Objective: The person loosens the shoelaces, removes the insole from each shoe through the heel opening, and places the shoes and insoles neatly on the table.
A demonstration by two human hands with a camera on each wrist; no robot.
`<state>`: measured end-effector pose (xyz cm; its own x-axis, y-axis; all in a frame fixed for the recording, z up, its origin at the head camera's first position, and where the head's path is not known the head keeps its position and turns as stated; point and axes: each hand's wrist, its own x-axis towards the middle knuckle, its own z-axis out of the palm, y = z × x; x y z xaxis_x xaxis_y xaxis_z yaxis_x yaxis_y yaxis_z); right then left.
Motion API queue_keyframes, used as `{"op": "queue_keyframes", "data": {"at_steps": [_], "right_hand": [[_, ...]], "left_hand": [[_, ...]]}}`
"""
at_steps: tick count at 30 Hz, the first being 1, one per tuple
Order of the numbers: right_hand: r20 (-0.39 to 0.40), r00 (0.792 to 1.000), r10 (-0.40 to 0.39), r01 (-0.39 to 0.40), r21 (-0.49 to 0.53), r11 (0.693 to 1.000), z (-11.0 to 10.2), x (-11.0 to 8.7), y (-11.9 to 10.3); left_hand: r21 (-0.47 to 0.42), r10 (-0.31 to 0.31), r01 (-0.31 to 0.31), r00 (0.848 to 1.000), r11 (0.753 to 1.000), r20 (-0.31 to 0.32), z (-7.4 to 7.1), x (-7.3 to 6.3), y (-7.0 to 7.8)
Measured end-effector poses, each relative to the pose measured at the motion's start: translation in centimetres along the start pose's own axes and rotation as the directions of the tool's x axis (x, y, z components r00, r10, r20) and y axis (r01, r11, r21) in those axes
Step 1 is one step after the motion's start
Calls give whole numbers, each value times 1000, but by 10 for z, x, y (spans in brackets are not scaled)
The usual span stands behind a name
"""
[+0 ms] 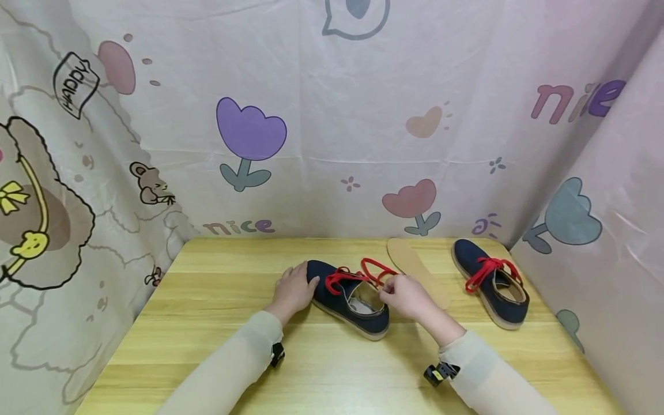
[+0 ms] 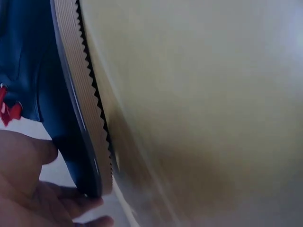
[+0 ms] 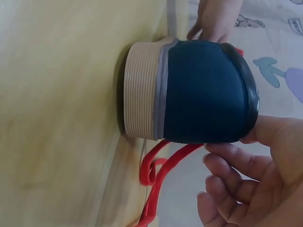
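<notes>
A navy canvas shoe (image 1: 324,282) with red laces stands on the wooden table, its toe pointing to the far left. Around its toe, my left hand (image 1: 294,291) has the thumb on the near side and the fingers at the front. In the left wrist view that hand (image 2: 33,184) holds the toe cap above the ribbed sole (image 2: 85,90). My right hand (image 1: 407,295) pinches the collar near the heel, thumb and forefinger at its edge in the right wrist view. A long loose red lace (image 1: 370,265) loops out beside the collar, partly hidden by the right hand.
A tan insole (image 1: 415,268) lies flat behind the right hand. Farther right stands the matching navy shoe (image 1: 479,274), its red lace tied in a bow. A printed curtain (image 1: 332,127) hangs along the back and sides of the table (image 1: 223,346).
</notes>
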<state>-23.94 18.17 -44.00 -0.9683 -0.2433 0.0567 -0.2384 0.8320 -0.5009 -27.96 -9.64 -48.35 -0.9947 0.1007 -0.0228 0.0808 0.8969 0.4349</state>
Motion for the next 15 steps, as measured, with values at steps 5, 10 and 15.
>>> {"op": "queue_keyframes", "data": {"at_steps": [5, 10, 15], "right_hand": [[-12, 1000, -15, 15, -17, 1000, 5, -5, -8], [-30, 1000, -2, 1, -32, 999, 10, -11, -19], [-26, 1000, 11, -11, -29, 1000, 14, -14, -26]], "left_hand": [[-35, 49, -47, 998, 998, 47, -3, 12, -1], [-81, 81, -75, 994, 994, 78, -2, 24, -1], [-125, 83, -77, 995, 989, 51, 1, 29, -1]]}}
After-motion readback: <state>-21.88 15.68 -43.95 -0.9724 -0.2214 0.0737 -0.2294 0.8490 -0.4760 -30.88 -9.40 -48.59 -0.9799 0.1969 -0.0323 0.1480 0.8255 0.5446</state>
